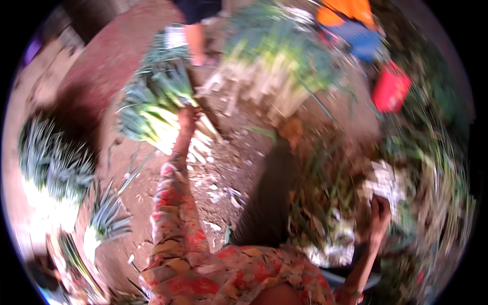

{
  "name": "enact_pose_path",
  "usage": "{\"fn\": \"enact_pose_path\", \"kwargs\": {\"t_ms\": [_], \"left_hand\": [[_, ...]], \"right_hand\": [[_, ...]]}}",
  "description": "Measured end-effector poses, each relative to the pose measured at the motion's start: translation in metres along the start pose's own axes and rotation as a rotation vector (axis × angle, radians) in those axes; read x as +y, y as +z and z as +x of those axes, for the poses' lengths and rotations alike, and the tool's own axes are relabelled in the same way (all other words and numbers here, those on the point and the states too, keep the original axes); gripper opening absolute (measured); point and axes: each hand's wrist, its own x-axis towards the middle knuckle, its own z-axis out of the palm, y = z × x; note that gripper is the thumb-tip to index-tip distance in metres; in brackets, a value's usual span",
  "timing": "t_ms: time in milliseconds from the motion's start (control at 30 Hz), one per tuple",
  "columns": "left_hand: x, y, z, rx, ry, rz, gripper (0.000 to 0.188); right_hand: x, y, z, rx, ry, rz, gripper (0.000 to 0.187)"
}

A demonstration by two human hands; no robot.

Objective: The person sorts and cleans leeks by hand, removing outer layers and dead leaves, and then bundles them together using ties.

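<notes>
Head view: one left grip (187, 117) curled on leeks (155, 122), one right grip (380, 212) curled, holds unclear; one red container (391, 87).

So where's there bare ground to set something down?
The reddish ground beyond the left bundle, left of the leeks at your left hand, looks bare. A smaller, blurred patch below the red bag, right of the far leeks, looks mostly bare. It's crowded around your right hand, with loose leaves on both sides.
</notes>
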Motion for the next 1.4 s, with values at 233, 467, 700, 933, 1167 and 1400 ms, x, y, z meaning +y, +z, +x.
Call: {"fn": "enact_pose_path", "kwargs": {"t_ms": [233, 467, 700, 933, 1167, 1400], "left_hand": [[0.053, 0.144, -0.103, -0.385, -0.063, -0.108, 0.022], [-0.123, 0.291, -0.204, -0.495, -0.605, 0.507, 0.028], [-0.328, 0.236, -0.096, -0.596, -0.471, 1.122, 0.100], [-0.417, 0.239, -0.227, -0.805, -0.253, 1.582, 0.117], [-0.423, 0.181, -0.302, -1.223, 0.187, 1.724, 0.070], [-0.348, 0.139, -0.262, -0.826, 0.238, 1.532, 0.068]], "right_hand": [[0.104, -0.038, -0.034, 0.237, 0.304, 0.206, 0.024], [0.270, -0.011, -0.131, 0.560, 0.721, -0.095, 0.033], [0.263, 0.042, -0.175, 0.640, 1.395, -0.367, 0.071], [0.353, 0.112, -0.231, 0.884, 1.509, 0.833, 0.081], [0.342, 0.231, -0.145, 0.150, 1.277, -0.075, 0.028], [0.288, 0.255, -0.110, -0.258, 0.612, 0.104, 0.043]]}}
